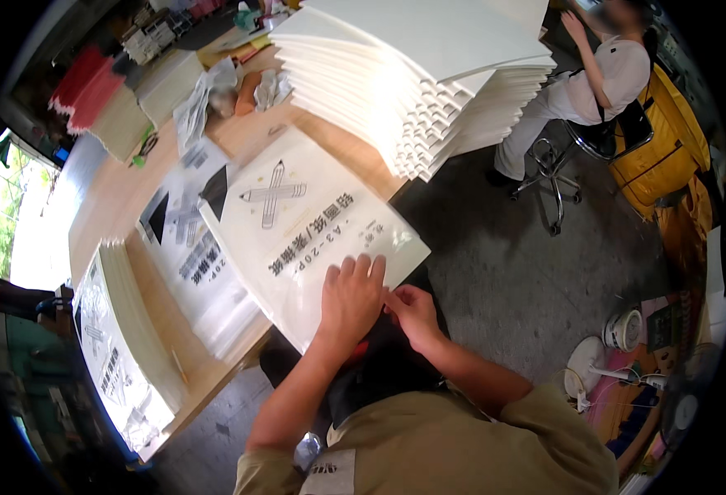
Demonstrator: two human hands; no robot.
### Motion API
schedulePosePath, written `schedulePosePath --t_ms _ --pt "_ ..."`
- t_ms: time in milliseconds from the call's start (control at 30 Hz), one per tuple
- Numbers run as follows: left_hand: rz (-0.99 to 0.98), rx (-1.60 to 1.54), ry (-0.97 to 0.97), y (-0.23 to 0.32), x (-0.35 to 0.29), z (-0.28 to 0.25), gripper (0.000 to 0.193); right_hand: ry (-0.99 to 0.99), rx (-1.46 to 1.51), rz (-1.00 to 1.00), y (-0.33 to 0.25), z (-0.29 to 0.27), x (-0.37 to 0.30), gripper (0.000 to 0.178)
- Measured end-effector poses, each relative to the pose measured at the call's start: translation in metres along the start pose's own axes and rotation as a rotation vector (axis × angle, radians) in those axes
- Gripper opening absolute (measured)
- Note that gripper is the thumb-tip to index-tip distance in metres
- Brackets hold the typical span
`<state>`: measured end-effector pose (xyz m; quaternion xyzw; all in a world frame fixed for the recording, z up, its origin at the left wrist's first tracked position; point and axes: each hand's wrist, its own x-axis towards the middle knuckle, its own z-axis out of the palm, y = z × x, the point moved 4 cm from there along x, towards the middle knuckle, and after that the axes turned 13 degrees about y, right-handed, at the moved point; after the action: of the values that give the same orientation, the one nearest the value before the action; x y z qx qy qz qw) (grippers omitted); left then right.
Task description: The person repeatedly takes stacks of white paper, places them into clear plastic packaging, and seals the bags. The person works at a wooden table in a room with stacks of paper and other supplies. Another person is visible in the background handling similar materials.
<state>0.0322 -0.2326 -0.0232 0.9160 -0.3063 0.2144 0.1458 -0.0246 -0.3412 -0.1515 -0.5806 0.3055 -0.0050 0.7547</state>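
A large pack of white paper in a clear plastic bag (305, 177) lies over the front edge of the table, with crossed pencils printed on it. My left hand (351, 299) rests on the bag's near end, fingers stretched out flat. Right beside it, my right hand (412, 315) has thumb and fingers pinched at the bag's near edge. What exactly is between those fingertips is too small to make out. To the left, flat plastic bags (202, 272) with the same print lie partly under the pack.
A tall stack of white sheets (429, 49) stands at the table's far right. Finished-looking packs (128, 346) are piled at the left edge. Crumpled plastic (206, 103) and red-topped paper stacks (91, 91) lie farther back. A person (619, 70) sits on a wheeled chair at right.
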Motion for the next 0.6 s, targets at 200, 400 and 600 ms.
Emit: schedulePosePath --t_ms 200,400,600 --pt "-0.044 0.141 -0.142 -0.003 -0.017 0.017 0.051 -0.048 0.129 0.087 0.006 0.003 0.000 0.013" --pt "0.030 0.173 -0.068 -0.010 0.002 0.017 0.039 -0.117 0.205 0.220 0.018 0.005 0.004 0.018" --pt "0.097 0.115 0.033 -0.010 0.016 0.013 0.015 -0.279 0.190 0.371 0.005 0.014 -0.018 0.026"
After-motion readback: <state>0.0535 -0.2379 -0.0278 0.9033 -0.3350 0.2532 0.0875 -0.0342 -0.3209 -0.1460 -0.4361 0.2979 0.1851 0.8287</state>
